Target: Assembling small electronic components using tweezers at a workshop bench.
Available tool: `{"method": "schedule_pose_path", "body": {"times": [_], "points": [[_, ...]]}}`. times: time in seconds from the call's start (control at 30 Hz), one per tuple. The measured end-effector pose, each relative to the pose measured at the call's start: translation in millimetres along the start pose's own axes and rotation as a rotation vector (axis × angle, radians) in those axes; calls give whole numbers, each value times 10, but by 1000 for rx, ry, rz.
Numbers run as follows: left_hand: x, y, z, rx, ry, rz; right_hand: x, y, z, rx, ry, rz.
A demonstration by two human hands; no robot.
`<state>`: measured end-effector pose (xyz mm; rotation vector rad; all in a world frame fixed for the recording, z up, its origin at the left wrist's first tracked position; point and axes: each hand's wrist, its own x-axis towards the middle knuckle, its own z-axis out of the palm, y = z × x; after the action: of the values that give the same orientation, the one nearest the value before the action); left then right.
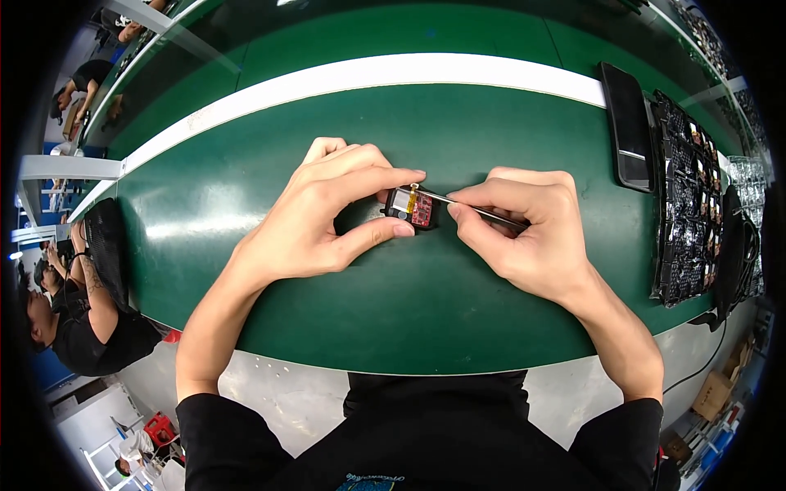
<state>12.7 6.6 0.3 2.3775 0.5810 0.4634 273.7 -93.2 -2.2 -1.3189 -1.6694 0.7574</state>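
Between the fingers and thumb of my left hand [323, 217] is a small black electronic device [412, 209], its casing lying open. Inside it show a red circuit board, a silvery block and a yellow strip. My left hand grips the device by its edges on the table. From the right, my right hand [524, 225] pinches a slim metal tool like tweezers [491, 215]. Its tip touches or hovers at the upper end of the yellow strip; I cannot tell which. The tool's rear end is hidden in my palm.
A green table [393, 311] spreads under my hands, with a white rail [393, 69] along its back. To the right lie a black phone [626, 127] and black trays [688, 204] holding several small parts. A black bag [105, 254] sits at the left edge, and co-workers [78, 303] are beyond it.
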Motion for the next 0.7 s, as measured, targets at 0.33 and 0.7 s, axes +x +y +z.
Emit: {"method": "schedule_pose_path", "body": {"times": [0.33,0.7], "points": [[35,104,7,2,58,-72,-25,56,-13,-91,76,-122],[35,72,33,0,83,-50,-14,117,68,-187,106,-268]]}}
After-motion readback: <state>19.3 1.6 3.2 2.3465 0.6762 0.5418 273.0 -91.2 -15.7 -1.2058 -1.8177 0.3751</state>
